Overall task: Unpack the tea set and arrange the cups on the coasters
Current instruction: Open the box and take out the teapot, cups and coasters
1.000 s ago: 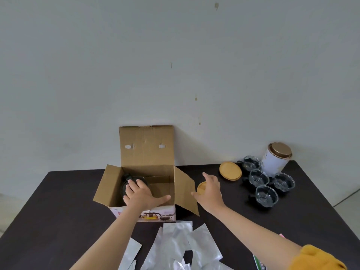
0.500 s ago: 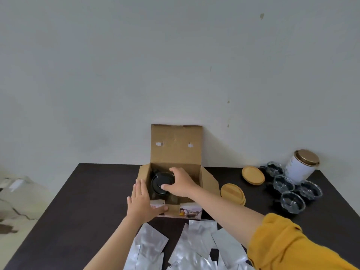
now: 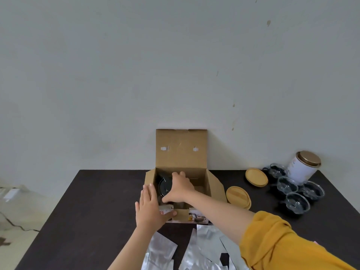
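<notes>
Head view: right hand grips dark teapot inside open box.

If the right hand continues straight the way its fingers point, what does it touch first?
Most likely the dark round item inside the cardboard box: the right hand already reaches onto it, though actual contact is unclear.

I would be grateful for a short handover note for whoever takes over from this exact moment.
Left hand: flat against the cardboard box, steadying its near left corner.
Right hand: inside the box, fingers around a dark round item; firm grip not confirmed.
Out already: four glass cups beside the white tin, wooden coasters right of the box.
Left: lift the item out, set cups on coasters.
</notes>
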`<act>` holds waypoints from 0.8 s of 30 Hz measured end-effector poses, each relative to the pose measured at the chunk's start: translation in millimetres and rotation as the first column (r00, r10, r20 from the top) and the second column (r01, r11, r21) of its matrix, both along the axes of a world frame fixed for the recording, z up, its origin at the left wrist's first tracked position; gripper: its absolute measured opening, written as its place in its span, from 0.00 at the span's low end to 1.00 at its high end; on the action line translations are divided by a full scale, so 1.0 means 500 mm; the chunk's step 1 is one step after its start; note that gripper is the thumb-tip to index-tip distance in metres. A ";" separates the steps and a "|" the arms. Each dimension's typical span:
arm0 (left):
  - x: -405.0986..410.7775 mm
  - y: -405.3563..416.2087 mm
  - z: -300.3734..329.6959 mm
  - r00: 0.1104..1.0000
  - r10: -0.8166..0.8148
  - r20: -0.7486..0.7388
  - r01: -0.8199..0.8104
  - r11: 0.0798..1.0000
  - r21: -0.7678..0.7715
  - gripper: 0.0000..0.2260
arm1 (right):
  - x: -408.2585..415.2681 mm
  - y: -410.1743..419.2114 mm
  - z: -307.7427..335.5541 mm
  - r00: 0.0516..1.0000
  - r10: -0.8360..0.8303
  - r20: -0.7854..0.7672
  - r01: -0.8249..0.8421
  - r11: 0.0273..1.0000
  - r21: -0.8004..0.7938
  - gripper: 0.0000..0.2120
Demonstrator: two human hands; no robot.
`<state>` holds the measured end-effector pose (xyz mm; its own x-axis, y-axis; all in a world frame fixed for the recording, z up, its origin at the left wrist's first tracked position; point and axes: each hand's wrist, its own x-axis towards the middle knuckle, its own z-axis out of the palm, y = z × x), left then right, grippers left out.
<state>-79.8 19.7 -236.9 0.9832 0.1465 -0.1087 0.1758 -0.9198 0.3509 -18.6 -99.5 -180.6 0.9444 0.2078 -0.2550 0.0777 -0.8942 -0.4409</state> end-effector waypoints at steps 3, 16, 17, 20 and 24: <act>0.000 0.002 0.000 1.000 -0.003 -0.004 0.003 1.000 0.013 0.56 | 0.000 -0.029 0.036 1.000 -0.008 0.002 0.008 0.998 0.056 0.46; 0.015 0.046 0.021 0.997 0.025 -0.072 -0.008 0.973 0.229 0.57 | 0.016 -0.264 0.207 0.988 -0.124 0.089 0.094 0.953 0.289 0.49; 0.018 0.058 0.026 0.995 0.036 -0.091 -0.011 0.968 0.252 0.57 | 0.020 -0.282 0.210 0.985 -0.144 0.092 0.112 0.951 0.287 0.48; 0.027 0.100 0.043 0.986 0.073 -0.153 -0.025 0.955 0.295 0.58 | 0.034 -0.322 0.208 0.977 -0.196 0.090 0.166 0.949 0.268 0.47; 0.046 0.147 0.055 0.970 0.110 -0.217 -0.044 0.956 0.289 0.60 | 0.055 -0.338 0.179 0.977 -0.204 0.052 0.191 0.962 0.195 0.48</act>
<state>-56.8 93.3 -209.7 0.9211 0.2777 -0.2728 0.2948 -0.9553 0.0233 9.0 -268.4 -90.8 0.9858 0.0530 -0.1596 -0.0547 -0.7963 -0.6025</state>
